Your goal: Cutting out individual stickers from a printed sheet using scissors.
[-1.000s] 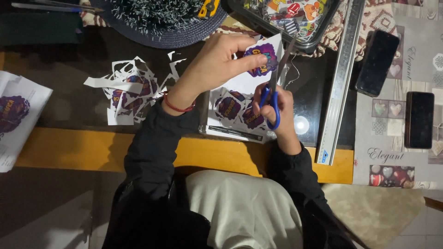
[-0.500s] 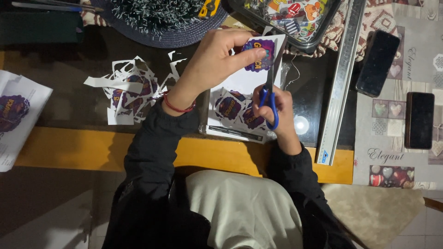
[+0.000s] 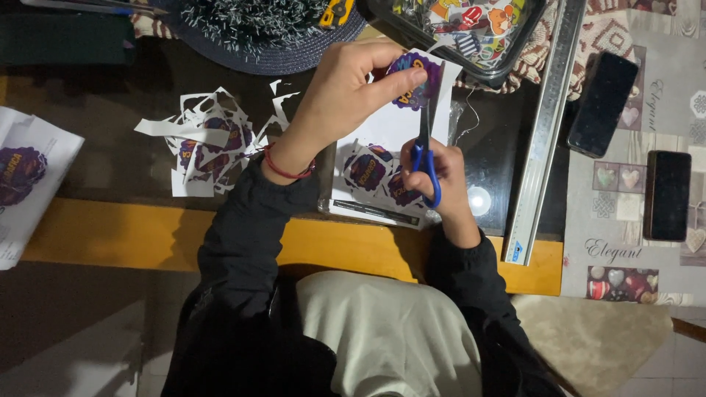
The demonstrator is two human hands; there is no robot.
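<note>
The left hand (image 3: 346, 95) pinches the top of a white sticker sheet (image 3: 382, 158) between thumb and fingers, right by a purple sticker (image 3: 413, 79). The right hand (image 3: 434, 180) has its fingers curled tight through the blue handles of the scissors (image 3: 425, 140). The blades point up along the sheet's right side, close to the purple sticker. The right hand hides the lower part of the sheet. The sheet rests over the dark bench (image 3: 110, 147), near its yellow front edge.

A heap of cut paper scraps (image 3: 206, 143) lies left of the arm. A long metal ruler (image 3: 544, 132) lies on the right, with two dark phones (image 3: 603, 103) past it. A tray of stickers (image 3: 471, 22) is cut off at the top. Another sheet (image 3: 29, 176) is cut off at the left.
</note>
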